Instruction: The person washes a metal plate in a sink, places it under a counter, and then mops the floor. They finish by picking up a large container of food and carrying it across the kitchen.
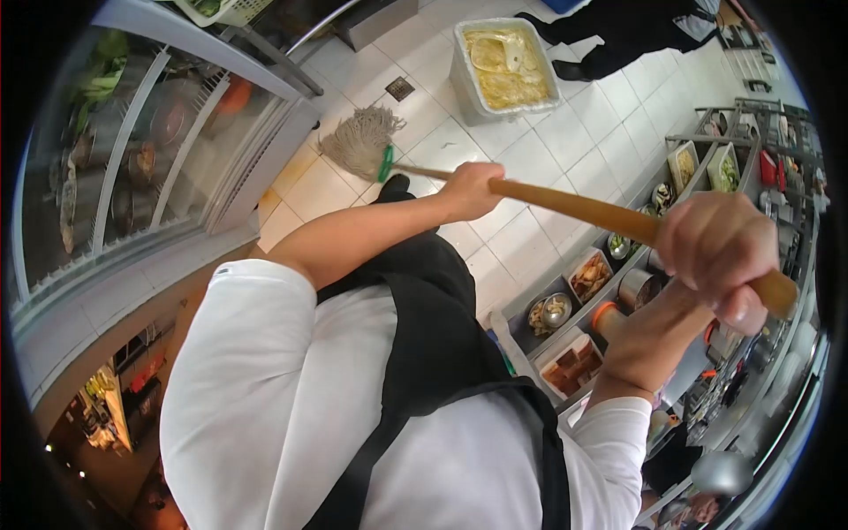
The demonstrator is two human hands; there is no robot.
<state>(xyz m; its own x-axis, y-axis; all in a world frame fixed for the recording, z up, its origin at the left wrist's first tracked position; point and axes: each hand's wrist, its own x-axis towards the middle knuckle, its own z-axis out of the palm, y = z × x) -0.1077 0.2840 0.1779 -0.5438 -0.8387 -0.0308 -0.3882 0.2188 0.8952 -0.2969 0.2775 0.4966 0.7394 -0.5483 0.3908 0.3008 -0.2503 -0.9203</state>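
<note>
Right hand (720,252) is wrapped, fingers pressed together, around the top end of the mop (574,207), which is gripped farther down by the left hand (473,190), fingers partly hidden, apparently spaced for leverage, with a drain (400,88) beside the mop's strands (360,141) and a tub (465,95) beyond.

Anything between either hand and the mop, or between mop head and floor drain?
Nothing visible: left hand and right hand grip the wooden handle directly; only bare tile separates mop head from floor drain. Tub sits aside.
</note>
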